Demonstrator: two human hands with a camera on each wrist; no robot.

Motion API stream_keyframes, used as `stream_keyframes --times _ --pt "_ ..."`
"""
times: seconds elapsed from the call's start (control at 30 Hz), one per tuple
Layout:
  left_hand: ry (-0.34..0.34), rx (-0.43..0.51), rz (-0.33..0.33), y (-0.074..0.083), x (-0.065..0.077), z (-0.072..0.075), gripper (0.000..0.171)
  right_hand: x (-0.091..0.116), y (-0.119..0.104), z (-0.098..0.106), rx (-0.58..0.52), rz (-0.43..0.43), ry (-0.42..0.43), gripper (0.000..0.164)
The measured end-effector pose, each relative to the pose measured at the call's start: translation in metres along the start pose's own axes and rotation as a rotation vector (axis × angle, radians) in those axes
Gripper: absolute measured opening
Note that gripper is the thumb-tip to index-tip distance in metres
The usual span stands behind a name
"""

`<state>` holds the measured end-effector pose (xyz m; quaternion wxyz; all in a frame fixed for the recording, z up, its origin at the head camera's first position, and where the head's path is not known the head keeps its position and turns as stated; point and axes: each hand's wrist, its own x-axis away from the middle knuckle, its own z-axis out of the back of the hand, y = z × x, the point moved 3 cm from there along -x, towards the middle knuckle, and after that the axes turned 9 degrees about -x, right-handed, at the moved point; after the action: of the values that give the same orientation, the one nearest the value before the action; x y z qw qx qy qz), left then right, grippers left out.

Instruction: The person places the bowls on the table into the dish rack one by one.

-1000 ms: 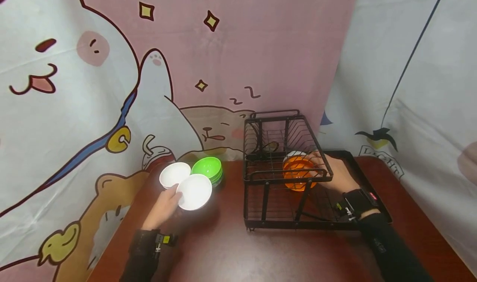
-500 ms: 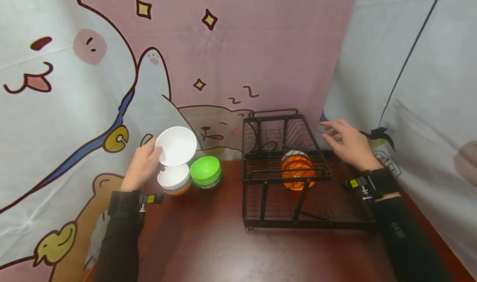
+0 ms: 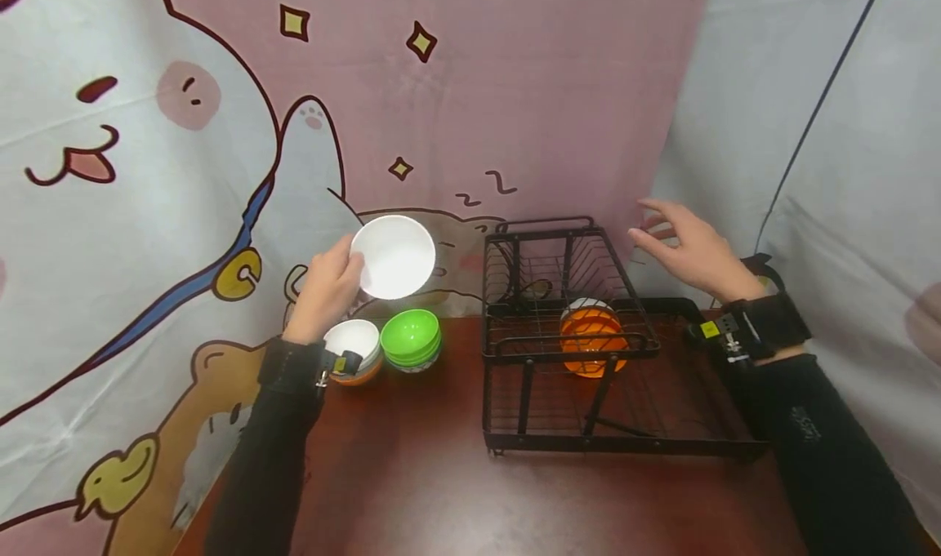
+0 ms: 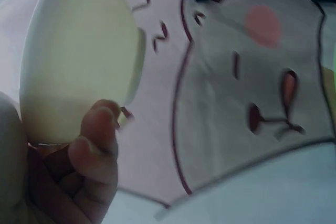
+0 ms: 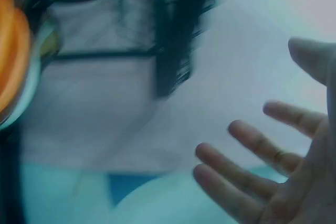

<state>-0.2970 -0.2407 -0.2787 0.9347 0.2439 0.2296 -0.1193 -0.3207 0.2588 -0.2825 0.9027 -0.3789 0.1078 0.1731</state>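
Note:
My left hand (image 3: 327, 286) pinches the rim of a white bowl (image 3: 394, 257), held up in the air with its inside toward the head camera. In the left wrist view, fingers curl against the outside of that bowl (image 4: 79, 56). My right hand (image 3: 691, 250) hovers beyond the right side of a black wire dish rack (image 3: 569, 352), holding nothing. Its fingers spread loosely in the right wrist view. Orange bowls (image 3: 590, 344), with a white one behind, sit within the rack's lower level. Below the held bowl stand a stack topped by a white bowl (image 3: 356, 337) and green bowls (image 3: 412, 335).
The rack stands on a dark red-brown table (image 3: 441, 474), with a black tray (image 3: 691, 393) extending to its right. A cartoon-printed cloth (image 3: 515, 91) hangs behind the table and along the sides.
The left hand has lifted the white bowl from beside the stacks, then carried it right toward the rack. The right hand has let go of the orange bowls and risen away.

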Motion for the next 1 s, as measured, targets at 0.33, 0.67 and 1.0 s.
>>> stream_keyframes --times 0.33,0.67,1.0 --pt "0.024 -0.055 -0.213 0.103 -0.034 -0.016 0.035 -0.022 -0.085 -0.009 -0.087 0.015 -0.246 0.091" --pt "-0.043 0.011 -0.361 0.156 -0.026 -0.041 0.032 -0.030 -0.127 -0.044 -0.124 0.128 -0.307 0.068" --pt "-0.058 -0.009 -0.355 0.160 -0.025 -0.048 0.027 -0.032 -0.123 -0.058 -0.295 0.072 -0.227 0.043"
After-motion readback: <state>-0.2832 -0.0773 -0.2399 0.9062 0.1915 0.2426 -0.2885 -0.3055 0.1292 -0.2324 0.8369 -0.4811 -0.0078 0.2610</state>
